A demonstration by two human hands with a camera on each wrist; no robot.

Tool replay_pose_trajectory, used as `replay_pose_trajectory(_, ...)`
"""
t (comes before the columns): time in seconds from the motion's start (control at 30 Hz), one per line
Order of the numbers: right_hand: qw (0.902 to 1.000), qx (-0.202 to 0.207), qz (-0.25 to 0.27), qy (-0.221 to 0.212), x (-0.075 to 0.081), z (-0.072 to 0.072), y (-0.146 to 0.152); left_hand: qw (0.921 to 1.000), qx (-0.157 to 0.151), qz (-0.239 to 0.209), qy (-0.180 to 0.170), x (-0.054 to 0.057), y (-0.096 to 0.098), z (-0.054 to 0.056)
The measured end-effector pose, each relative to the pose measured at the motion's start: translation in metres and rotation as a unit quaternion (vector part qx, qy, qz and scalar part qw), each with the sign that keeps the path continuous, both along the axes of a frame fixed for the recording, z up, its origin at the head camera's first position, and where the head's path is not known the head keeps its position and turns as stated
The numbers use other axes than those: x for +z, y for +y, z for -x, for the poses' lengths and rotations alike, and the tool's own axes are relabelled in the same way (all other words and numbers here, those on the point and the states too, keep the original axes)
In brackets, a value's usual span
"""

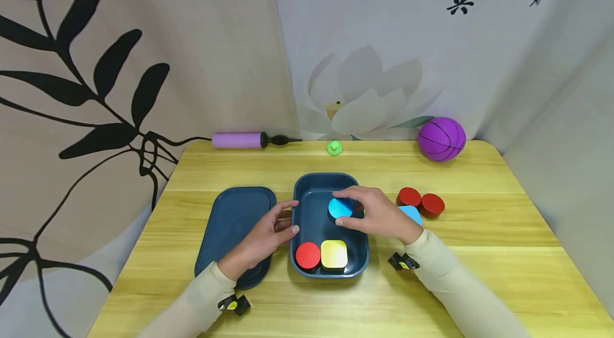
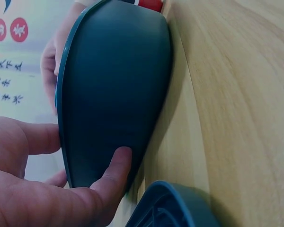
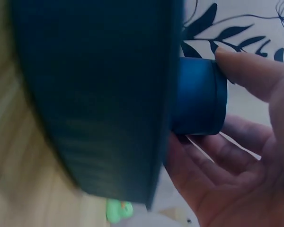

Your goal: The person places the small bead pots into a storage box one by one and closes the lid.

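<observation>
A deep blue rectangular box (image 1: pixel 314 231) stands on the table. My right hand (image 1: pixel 381 212) pinches a blue round block (image 1: pixel 340 208) between thumb and fingers; in the right wrist view that block (image 3: pixel 199 97) sticks up past the box rim. Small reddish and yellow patches show behind that hand, too covered to identify. My left hand (image 1: pixel 266 236) touches the box's left side with fingers extended; in the left wrist view a fingertip (image 2: pixel 122 155) lies against the outer wall. Inside the box's near end sit a red round block (image 1: pixel 308 256) and a yellow square block (image 1: pixel 333 254).
Left of the box lies a dark blue lid (image 1: pixel 230 226), partly under my left arm. Two red round blocks (image 1: pixel 409 196) and a blue square block (image 1: pixel 411 215) are beyond my right wrist. Along the back are a purple pump (image 1: pixel 238 140), a green duck (image 1: pixel 334 147) and a purple ball (image 1: pixel 442 139).
</observation>
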State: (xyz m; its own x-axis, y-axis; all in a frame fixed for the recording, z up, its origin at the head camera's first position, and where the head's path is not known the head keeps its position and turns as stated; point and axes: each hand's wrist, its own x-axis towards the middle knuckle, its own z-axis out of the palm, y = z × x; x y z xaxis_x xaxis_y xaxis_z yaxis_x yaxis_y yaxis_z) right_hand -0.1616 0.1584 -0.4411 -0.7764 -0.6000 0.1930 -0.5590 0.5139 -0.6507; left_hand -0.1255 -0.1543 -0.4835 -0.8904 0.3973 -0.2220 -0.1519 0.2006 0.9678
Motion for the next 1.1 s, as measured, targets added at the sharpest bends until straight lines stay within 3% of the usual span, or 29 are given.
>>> replay_pose_trajectory(0.2, 0.9989, 0.043, -0.007, -0.019, -0.007, 0.002, -0.025, 0.9999, -0.005, -0.009, -0.005, -0.001, 0.0, 0.0)
replay_pose_trajectory(0.37, 0.9971, 0.067, -0.037, 0.005, -0.012, 0.002, -0.039, 0.9998, -0.011, -0.015, -0.005, -0.001, 0.0, 0.0)
replay_pose_trajectory(0.83, 0.9892, 0.093, -0.111, 0.019, -0.025, -0.002, -0.063, 0.9997, -0.017, -0.017, -0.008, 0.002, -0.001, 0.0)
replay_pose_trajectory(1.1, 0.9862, 0.105, -0.127, 0.016, -0.029, -0.002, -0.065, 0.9997, -0.02, -0.015, -0.009, 0.002, -0.001, 0.001)
